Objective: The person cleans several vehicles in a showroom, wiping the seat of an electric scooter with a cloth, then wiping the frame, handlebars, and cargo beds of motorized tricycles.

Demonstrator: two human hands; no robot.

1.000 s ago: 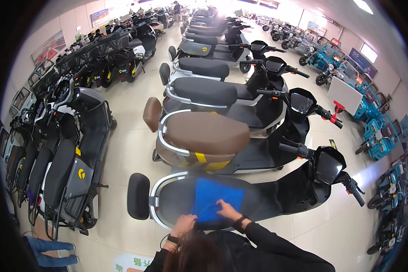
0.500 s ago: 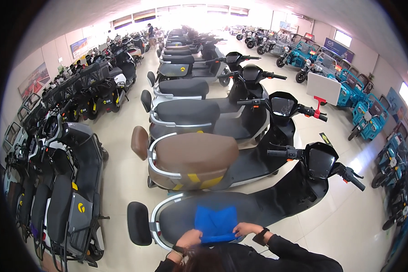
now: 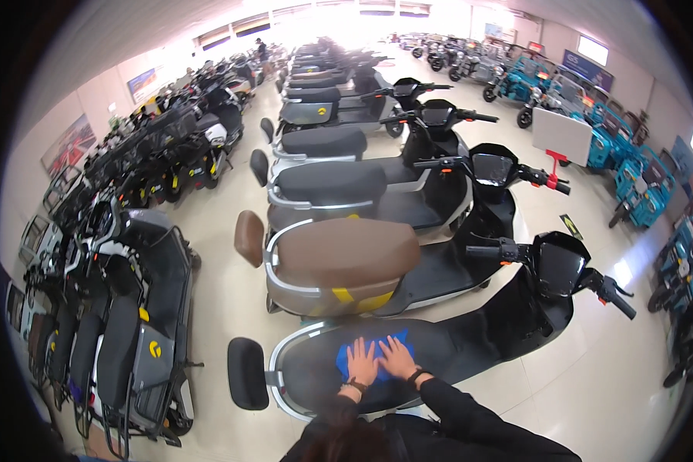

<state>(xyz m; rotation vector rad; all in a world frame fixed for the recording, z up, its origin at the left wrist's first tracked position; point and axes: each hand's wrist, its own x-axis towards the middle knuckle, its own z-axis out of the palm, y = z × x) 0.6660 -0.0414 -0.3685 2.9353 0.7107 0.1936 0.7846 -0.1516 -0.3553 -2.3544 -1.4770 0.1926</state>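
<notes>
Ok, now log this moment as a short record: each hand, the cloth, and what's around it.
Left hand: open, palm down on the blue cloth
Right hand: open, palm down on the same cloth
Cloth: on the dark scooter seat, partly covered by both hands
Left of seat: black backrest
Beyond: brown scooter seat

Blue wall sign (image 3: 593, 73) has wht txt (image 3: 575, 60), scooter panel (image 3: 150, 368) a yel logo (image 3: 155, 349).
</notes>
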